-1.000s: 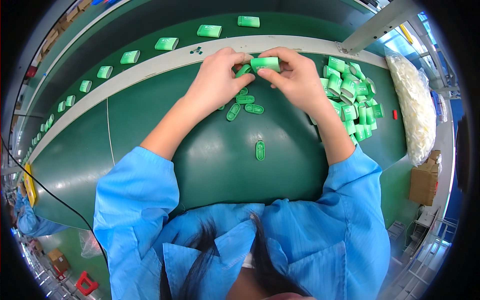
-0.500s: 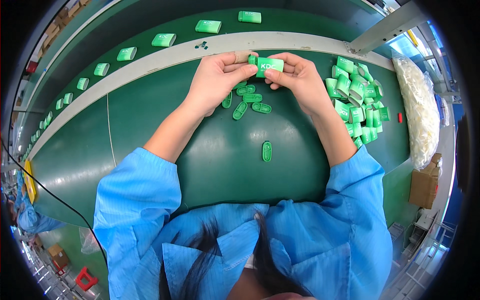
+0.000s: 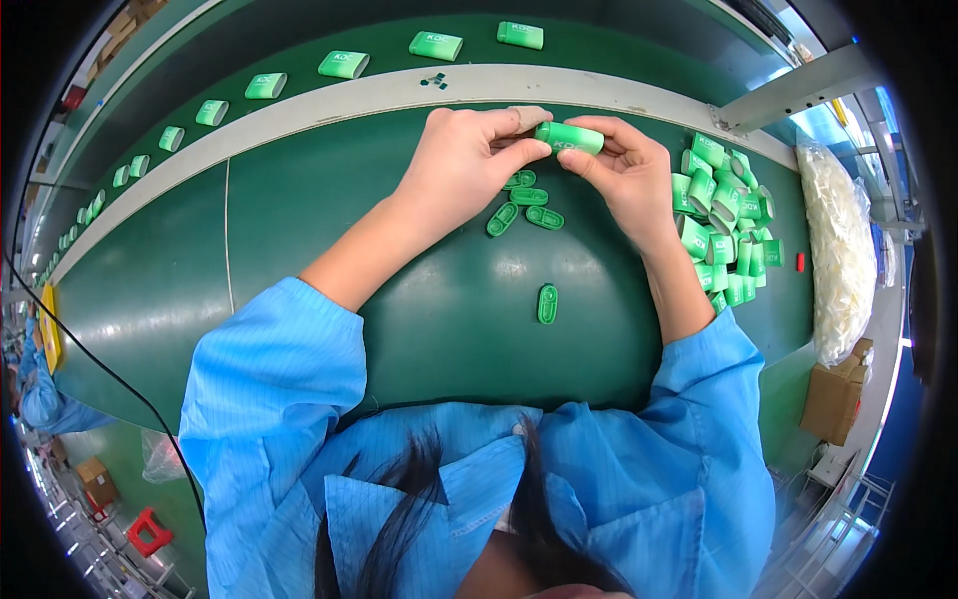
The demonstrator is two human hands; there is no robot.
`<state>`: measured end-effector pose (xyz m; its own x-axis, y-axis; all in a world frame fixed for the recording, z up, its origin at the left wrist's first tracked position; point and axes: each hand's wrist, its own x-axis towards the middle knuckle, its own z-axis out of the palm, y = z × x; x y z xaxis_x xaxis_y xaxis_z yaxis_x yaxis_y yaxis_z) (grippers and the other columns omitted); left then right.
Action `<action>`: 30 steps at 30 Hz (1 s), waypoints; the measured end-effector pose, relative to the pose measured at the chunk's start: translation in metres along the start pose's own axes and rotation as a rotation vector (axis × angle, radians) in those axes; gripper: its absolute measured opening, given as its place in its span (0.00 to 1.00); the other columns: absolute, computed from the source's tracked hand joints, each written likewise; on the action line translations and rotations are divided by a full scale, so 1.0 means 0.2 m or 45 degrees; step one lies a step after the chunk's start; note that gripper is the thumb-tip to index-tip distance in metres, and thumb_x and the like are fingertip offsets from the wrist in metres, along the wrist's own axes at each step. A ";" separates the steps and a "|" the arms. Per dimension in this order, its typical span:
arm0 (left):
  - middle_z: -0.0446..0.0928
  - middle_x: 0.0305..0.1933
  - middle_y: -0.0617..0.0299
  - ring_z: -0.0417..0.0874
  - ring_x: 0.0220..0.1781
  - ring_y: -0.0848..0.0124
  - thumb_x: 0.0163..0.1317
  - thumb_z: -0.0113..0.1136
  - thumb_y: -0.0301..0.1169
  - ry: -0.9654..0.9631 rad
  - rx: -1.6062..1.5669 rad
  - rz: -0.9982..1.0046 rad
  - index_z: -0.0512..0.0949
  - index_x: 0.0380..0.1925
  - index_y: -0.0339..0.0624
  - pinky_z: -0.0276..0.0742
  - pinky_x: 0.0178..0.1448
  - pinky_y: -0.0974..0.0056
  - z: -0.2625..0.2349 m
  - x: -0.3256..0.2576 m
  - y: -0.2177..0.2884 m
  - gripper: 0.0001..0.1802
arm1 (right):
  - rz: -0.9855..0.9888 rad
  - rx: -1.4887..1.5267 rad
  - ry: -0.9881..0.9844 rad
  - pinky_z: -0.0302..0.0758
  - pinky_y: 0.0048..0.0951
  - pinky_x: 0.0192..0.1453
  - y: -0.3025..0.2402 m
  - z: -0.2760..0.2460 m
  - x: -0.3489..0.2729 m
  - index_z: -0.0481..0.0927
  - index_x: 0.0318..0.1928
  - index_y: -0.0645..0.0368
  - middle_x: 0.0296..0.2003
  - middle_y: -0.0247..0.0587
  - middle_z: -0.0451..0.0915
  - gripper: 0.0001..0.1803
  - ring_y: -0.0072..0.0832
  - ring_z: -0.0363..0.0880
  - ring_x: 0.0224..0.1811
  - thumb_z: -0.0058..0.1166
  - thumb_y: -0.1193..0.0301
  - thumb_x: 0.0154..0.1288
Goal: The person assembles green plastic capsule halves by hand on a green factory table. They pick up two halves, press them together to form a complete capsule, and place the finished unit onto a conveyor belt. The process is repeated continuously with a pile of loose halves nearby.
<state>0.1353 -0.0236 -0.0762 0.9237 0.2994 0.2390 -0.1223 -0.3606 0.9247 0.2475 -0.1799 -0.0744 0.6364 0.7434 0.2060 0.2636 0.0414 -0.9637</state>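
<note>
Between both sets of fingertips: one green oval casing (image 3: 569, 137), held level above the far edge of the green work mat (image 3: 299, 230). Left hand (image 3: 469, 165) fingers pinched shut on its left end; a tan wrap shows on one fingertip. Right hand (image 3: 624, 170) curled closed round the right end.

Step, as I read it: seating an end cap on the casing. Next move likely needs a square press, then a set-down clear of the loose parts.

Under the hands: a few small green caps (image 3: 526, 205) on the mat, one lone cap (image 3: 547, 303) nearer the body. Right: heap of green casings (image 3: 726, 225), loose, no bin. Beyond it, clear bag (image 3: 840, 255) of whitish parts and a cardboard box (image 3: 833, 397), contents not visible. Far side: conveyor belt (image 3: 619, 50) carrying spaced green casings.
</note>
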 end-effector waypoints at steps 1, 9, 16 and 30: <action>0.82 0.38 0.58 0.82 0.41 0.76 0.57 0.61 0.25 0.029 -0.011 0.030 0.77 0.47 0.36 0.78 0.47 0.72 0.01 0.00 0.00 0.17 | -0.001 -0.011 0.002 0.77 0.22 0.49 0.00 0.00 0.01 0.76 0.46 0.68 0.40 0.42 0.80 0.16 0.23 0.79 0.43 0.60 0.80 0.55; 0.78 0.32 0.46 0.82 0.31 0.54 0.61 0.50 0.21 0.222 0.366 0.220 0.65 0.58 0.34 0.77 0.37 0.61 0.13 -0.09 0.02 0.23 | -0.058 -0.153 0.085 0.78 0.20 0.42 0.00 0.02 0.00 0.79 0.43 0.65 0.35 0.40 0.82 0.14 0.22 0.81 0.36 0.62 0.77 0.53; 0.76 0.34 0.40 0.78 0.34 0.45 0.57 0.50 0.21 0.240 0.521 0.329 0.63 0.57 0.32 0.74 0.38 0.51 0.13 -0.05 -0.02 0.25 | -0.419 -0.754 0.242 0.77 0.21 0.33 -0.05 0.07 0.00 0.81 0.40 0.61 0.31 0.41 0.83 0.15 0.26 0.83 0.29 0.65 0.73 0.49; 0.72 0.43 0.51 0.79 0.36 0.57 0.54 0.60 0.28 -0.024 0.585 -0.047 0.74 0.45 0.33 0.76 0.43 0.57 -0.15 -0.19 0.01 0.18 | 0.131 -1.006 0.312 0.74 0.27 0.45 0.19 -0.59 0.61 0.80 0.46 0.59 0.37 0.41 0.82 0.25 0.28 0.79 0.38 0.63 0.56 0.52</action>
<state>0.0888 -0.0093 -0.0744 0.9313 0.3052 0.1988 0.0809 -0.7055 0.7040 0.4215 -0.1659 -0.0663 0.8010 0.5474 0.2424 0.5682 -0.5676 -0.5959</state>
